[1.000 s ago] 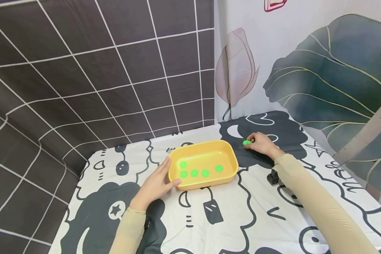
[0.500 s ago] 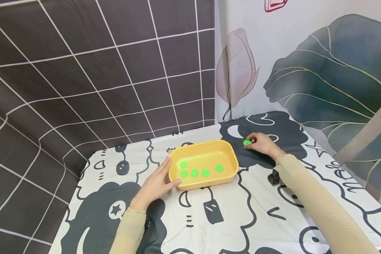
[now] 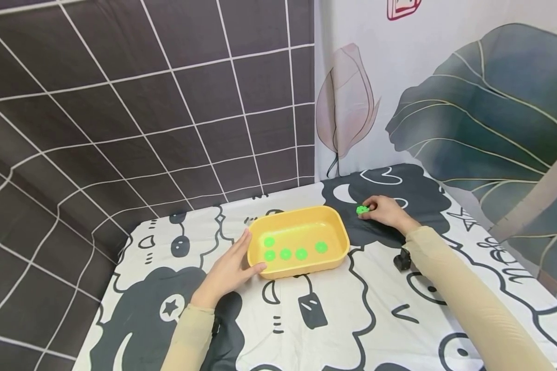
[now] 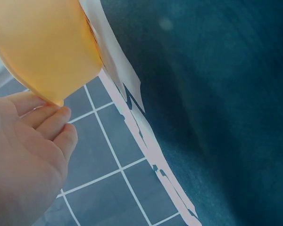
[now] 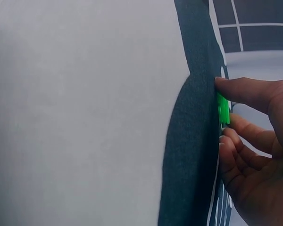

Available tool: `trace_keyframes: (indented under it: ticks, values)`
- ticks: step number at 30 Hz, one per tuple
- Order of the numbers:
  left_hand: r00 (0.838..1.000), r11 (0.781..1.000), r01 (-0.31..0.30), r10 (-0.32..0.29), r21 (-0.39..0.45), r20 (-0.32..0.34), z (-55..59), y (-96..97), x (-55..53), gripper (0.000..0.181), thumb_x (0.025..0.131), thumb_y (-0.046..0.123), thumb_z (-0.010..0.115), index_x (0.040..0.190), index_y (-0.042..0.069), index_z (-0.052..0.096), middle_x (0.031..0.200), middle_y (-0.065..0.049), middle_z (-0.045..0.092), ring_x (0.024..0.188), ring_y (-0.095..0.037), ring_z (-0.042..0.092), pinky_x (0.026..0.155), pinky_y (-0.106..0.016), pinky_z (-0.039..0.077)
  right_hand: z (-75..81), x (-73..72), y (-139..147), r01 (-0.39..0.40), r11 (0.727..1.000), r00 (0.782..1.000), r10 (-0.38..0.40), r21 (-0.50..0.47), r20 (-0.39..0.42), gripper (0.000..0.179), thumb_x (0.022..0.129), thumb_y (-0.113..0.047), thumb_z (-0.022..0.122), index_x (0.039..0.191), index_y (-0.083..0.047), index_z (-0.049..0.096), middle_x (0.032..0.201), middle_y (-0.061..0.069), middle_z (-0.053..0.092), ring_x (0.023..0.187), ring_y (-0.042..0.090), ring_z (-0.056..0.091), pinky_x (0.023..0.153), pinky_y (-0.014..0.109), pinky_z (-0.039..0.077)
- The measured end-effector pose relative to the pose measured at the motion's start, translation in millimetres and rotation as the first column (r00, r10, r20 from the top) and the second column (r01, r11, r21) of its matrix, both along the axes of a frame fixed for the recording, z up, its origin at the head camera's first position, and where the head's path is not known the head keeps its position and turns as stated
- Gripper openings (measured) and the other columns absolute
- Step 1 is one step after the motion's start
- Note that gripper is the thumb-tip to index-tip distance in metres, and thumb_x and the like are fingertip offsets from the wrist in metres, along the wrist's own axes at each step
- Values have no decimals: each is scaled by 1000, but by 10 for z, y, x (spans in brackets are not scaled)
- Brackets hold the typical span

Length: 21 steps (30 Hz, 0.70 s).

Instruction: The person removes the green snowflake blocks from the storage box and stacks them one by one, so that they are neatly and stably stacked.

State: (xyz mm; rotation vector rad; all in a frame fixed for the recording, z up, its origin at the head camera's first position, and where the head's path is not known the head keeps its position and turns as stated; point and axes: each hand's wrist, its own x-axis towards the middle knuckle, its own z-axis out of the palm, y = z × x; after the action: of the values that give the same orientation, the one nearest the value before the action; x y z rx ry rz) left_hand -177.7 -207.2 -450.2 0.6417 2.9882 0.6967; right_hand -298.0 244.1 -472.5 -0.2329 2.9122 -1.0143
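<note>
The yellow tray [image 3: 306, 269], a rounded rectangular tub, stands on the patterned cloth in the head view. Several small green notched discs [image 3: 321, 247] lie flat inside it. My left hand [image 3: 227, 268] holds its left end, the thumb over the near rim and the fingers along the outside wall. In the left wrist view, fingertips meet the lower edge of the tray [image 4: 52, 47]. To the right of the tray, my right hand [image 3: 386, 212] pinches another green notched disc [image 3: 362, 209] close over the dark patch of cloth. The right wrist view shows this disc [image 5: 223, 109] edge-on between thumb and fingers.
A black-and-white cartoon cloth [image 3: 339, 330] covers the surface. Behind it hangs a dark grid-patterned curtain [image 3: 190, 103], with a leaf-and-bud printed sheet [image 3: 482, 113] at the right. Black wrist-camera mounts [image 3: 402, 260] sit at both wrists.
The green disc in my right hand turns slightly between the fingers, with the hand almost in place. My left hand and the tray stay put; the head view shifts a little.
</note>
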Motion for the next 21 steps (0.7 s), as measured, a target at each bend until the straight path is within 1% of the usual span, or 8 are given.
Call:
trace_keyframes:
  ticks: [11, 17, 21]
  values:
    - [1000, 1000, 3, -3, -6, 17, 1, 0, 11, 97, 91, 66, 60, 159, 7, 23, 167, -6, 17, 150, -31, 26, 120, -46, 26, -2, 3, 33, -12, 1000, 1000, 12, -2, 12, 45, 85, -25, 79, 116, 5, 65, 91, 9, 57, 84, 25, 52, 72, 34, 40]
    - [1000, 1000, 2, -2, -4, 12, 3, 2, 1, 97, 91, 67, 60, 159, 7, 23, 167, -7, 18, 150, -31, 26, 120, -46, 26, 31, 3, 44, -35, 999, 999, 36, -19, 39, 49, 85, -23, 78, 119, 8, 63, 91, 10, 55, 84, 25, 51, 72, 34, 40]
    - [1000, 1000, 1, -1, -3, 14, 8, -2, 2, 97, 91, 66, 60, 159, 7, 23, 167, -5, 17, 150, -31, 25, 120, -46, 26, 56, 1, 56, -51, 998, 997, 53, -34, 59, 49, 84, -20, 78, 120, 10, 62, 90, 9, 55, 84, 25, 50, 72, 33, 39]
